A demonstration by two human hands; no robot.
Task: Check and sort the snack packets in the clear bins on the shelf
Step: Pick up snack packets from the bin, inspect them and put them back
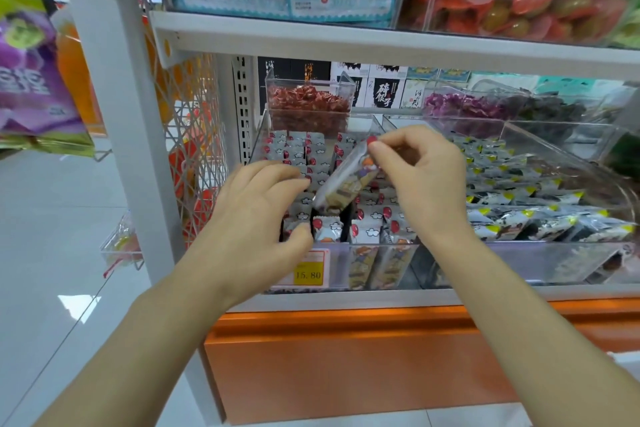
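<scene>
The right hand [422, 177] pinches the upper end of a long grey foil snack packet with a red dot and cartoon print [346, 184] between thumb and forefinger, with the other fingers curled behind. The left hand [256, 208] is half-curled, thumb and fingers apart, just beside the packet's lower end. I cannot tell whether its fingertips touch that end or the packets beneath.

The packet hangs tilted above the clear plastic bin [336, 250]. Its long axis runs from upper right, at the right hand, down to lower left. The left hand is therefore nearer the free end and probably best placed to steady or guide it.

Below, matching grey upright packets [325, 229] stand in rows, with a dark gap [346, 224] just under the tilted one. To the right a neighbouring clear bin [554, 260] holds black-and-white packets with yellow corners [519, 218]. A yellow price tag [308, 270] sits on the front.
</scene>
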